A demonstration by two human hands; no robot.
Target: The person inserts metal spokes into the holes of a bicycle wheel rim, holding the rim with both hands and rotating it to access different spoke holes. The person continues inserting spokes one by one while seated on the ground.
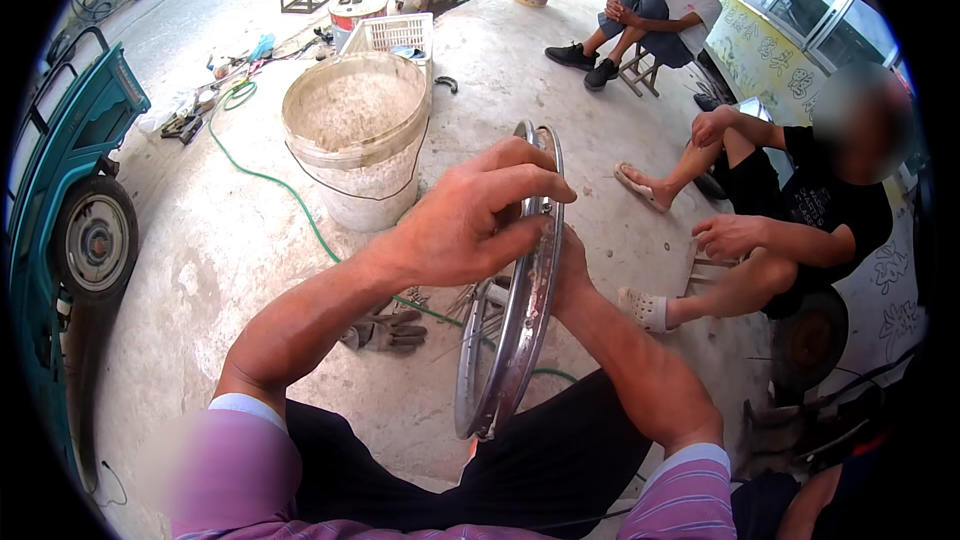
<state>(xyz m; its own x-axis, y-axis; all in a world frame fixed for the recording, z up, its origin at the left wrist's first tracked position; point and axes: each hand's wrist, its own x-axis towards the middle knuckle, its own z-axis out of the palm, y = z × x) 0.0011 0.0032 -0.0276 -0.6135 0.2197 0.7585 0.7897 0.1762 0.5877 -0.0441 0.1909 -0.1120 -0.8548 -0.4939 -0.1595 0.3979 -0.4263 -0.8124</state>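
A metal wheel rim [515, 340] stands on edge between my forearms, its lower end close to my lap. My left hand [480, 210] is closed at the rim's upper part, fingers reaching across the edge and thumb against its side. Behind the rim, on its right side, my right hand [572, 265] grips it; most of its fingers are hidden. Thin spokes and a hub-like metal part [493, 292] show left of the rim, partly covered by my left arm. A grey work glove [388, 333] lies on the ground below my left forearm.
A large dirty white bucket [355, 185] stands ahead, before a white plastic crate [418, 37]. A green hose [270, 180] crosses the concrete. Two seated people [665, 15] [830, 190] are at the right. A teal vehicle [75, 130] stands at the left.
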